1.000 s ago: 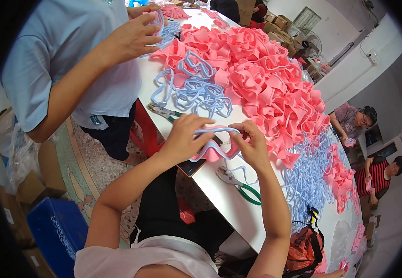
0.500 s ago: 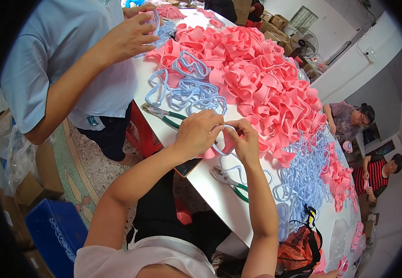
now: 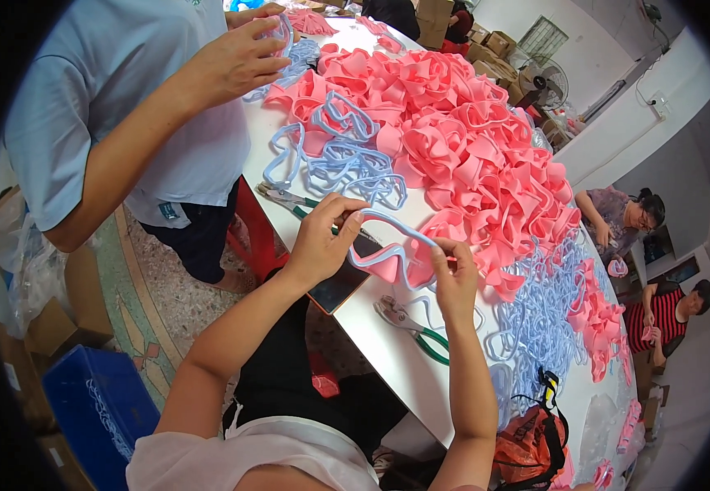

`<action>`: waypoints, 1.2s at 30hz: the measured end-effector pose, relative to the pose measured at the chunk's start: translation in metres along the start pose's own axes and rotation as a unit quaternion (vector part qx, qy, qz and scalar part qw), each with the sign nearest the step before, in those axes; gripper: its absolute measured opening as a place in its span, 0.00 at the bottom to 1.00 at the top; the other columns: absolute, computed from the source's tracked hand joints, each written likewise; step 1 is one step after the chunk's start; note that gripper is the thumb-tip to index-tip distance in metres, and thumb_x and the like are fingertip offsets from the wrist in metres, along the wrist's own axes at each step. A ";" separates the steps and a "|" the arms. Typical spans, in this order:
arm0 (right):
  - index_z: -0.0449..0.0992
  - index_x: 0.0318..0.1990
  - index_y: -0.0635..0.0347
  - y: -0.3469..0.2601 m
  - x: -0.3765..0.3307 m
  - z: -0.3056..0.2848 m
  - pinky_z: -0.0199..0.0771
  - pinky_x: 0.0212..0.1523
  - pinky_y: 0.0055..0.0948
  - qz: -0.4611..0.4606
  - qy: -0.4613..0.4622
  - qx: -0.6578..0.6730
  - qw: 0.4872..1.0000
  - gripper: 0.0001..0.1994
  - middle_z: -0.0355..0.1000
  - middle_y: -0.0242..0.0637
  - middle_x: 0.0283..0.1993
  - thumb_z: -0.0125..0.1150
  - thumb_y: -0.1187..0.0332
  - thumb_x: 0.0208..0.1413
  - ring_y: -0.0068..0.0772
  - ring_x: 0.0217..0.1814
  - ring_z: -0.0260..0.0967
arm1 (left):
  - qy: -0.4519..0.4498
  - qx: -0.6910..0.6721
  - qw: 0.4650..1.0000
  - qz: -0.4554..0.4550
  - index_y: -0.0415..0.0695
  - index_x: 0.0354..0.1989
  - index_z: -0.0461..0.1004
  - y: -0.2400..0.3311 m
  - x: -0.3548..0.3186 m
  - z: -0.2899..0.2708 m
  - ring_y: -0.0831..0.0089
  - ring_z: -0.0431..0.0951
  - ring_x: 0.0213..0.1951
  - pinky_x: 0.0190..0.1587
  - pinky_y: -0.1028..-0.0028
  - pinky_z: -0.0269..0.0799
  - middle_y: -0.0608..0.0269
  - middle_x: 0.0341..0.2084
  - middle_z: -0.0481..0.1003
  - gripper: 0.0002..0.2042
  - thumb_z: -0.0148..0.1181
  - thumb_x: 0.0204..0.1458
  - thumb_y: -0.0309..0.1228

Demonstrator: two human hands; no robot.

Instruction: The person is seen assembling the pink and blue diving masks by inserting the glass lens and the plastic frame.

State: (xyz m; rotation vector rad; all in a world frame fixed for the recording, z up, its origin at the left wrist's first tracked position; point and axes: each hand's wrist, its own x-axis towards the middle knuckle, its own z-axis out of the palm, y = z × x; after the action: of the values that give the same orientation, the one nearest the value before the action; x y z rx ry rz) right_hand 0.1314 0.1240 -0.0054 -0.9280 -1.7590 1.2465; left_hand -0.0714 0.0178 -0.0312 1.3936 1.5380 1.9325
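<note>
A pale blue goggle-shaped frame [image 3: 408,231] with a pink soft lining hangs stretched between my hands above the table's near edge. My left hand [image 3: 327,239] pinches one end between thumb and fingers. My right hand [image 3: 456,282] grips the other end, fingers closed. Below the frame lies a dark phone [image 3: 343,282]. Beside my left hand rest pliers with green handles [image 3: 285,197], and a second green-handled pair [image 3: 412,325] lies by my right wrist. Loose pale blue frames [image 3: 351,168] lie just beyond my left hand.
A large heap of pink curved pieces [image 3: 453,131] covers the middle of the white table [image 3: 383,360]. Right of it spreads a pile of blue frames [image 3: 539,307], near an orange bag [image 3: 527,446]. A co-worker [image 3: 126,114] stands at left, above a blue bin [image 3: 97,409].
My hands have moved apart, and the frame between them now shows its full goggle outline. My right hand has shifted right and down. More of the phone has come into sight.
</note>
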 end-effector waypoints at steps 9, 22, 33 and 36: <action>0.78 0.38 0.63 -0.041 0.006 0.023 0.68 0.34 0.35 -0.298 -0.110 -0.250 0.915 0.07 0.68 0.41 0.31 0.63 0.72 0.53 0.40 0.34 0.67 | -0.011 0.083 0.992 0.097 0.37 0.41 0.75 0.027 -0.005 0.013 0.61 0.75 0.33 0.37 0.68 0.70 0.54 0.32 0.73 0.08 0.56 0.55 0.24; 0.74 0.36 0.65 -0.013 0.011 0.041 0.64 0.31 0.37 -0.280 -0.067 -0.203 0.936 0.05 0.65 0.43 0.28 0.60 0.75 0.53 0.41 0.29 0.64 | -0.033 0.139 0.984 0.107 0.37 0.36 0.76 0.011 0.007 0.026 0.68 0.75 0.36 0.40 0.71 0.69 0.59 0.30 0.74 0.05 0.60 0.50 0.22; 0.73 0.35 0.67 -0.017 0.016 0.028 0.67 0.30 0.26 -0.211 0.059 -0.140 0.966 0.06 0.69 0.37 0.29 0.60 0.71 0.57 0.27 0.27 0.67 | 0.032 -0.086 0.995 -0.032 0.38 0.48 0.74 0.000 -0.004 0.029 0.79 0.71 0.35 0.37 0.81 0.70 0.62 0.39 0.69 0.14 0.62 0.56 0.32; 0.73 0.37 0.66 -0.018 0.005 0.028 0.68 0.31 0.24 -0.175 0.058 -0.066 0.981 0.07 0.70 0.36 0.28 0.60 0.71 0.58 0.25 0.29 0.68 | 0.062 -0.109 0.992 -0.015 0.39 0.50 0.75 0.005 -0.006 0.037 0.78 0.72 0.34 0.37 0.81 0.70 0.62 0.39 0.70 0.15 0.62 0.56 0.31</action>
State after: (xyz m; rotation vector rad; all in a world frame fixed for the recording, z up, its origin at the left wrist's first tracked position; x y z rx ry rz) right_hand 0.1019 0.1123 0.0065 -0.7095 -1.8322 0.8425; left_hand -0.0362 0.0326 -0.0316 1.1732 1.3419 2.1291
